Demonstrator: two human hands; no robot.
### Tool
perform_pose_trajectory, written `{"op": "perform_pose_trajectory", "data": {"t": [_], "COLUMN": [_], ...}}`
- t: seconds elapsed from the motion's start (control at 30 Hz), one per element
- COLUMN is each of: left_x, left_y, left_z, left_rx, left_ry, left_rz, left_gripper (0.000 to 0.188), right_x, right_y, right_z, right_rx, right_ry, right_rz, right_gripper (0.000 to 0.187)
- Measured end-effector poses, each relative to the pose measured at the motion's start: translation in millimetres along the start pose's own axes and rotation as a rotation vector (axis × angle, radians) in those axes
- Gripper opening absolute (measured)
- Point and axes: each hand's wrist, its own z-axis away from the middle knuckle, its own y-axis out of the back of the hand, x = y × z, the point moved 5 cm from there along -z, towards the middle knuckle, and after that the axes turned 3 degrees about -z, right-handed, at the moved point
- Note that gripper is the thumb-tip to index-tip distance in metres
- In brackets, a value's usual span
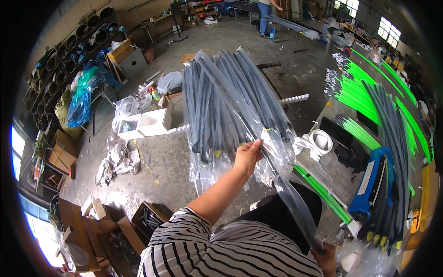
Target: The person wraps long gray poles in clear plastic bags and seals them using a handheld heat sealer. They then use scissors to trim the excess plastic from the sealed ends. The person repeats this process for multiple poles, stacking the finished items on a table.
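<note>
A long, dark rod in a clear plastic sleeve [295, 203] slants from the pile down toward my right hip. My left hand [248, 156] pinches it partway along, thumb on top. At the lower right my right hand [325, 259] is closed round its near end, with the fingers partly hidden. Beyond my left hand lies a heap of similar sleeved rods [217, 101], some with yellow bits at their near ends. The heap rests on a stand with spiral-wrapped bars [295, 98] sticking out at the sides.
To the right, a bench holds bright green rods [355, 87], more sleeved rods [392, 120], a blue bag sealer [371, 182] and a white roll [319, 142]. On the left are white bins [154, 123], crumpled paper [119, 159] and cardboard boxes [74, 231]. Another person [265, 16] stands far back.
</note>
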Motion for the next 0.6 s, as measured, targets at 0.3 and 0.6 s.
{"op": "perform_pose_trajectory", "data": {"t": [0.3, 0.6], "left_x": [-1.4, 98.2], "left_y": [-19.9, 35.5], "left_z": [28.6, -46.4], "left_rx": [-0.069, -0.08], "left_ry": [0.083, -0.178], "left_rz": [-0.071, 0.247], "left_gripper": [0.026, 0.072], "right_x": [-11.0, -10.5], "right_y": [-7.5, 9.1], "right_z": [-6.3, 7.3], "right_rx": [0.035, -0.018], "right_ry": [-0.007, -0.01], "right_rz": [-0.089, -0.162], "right_gripper": [0.028, 0.01]}}
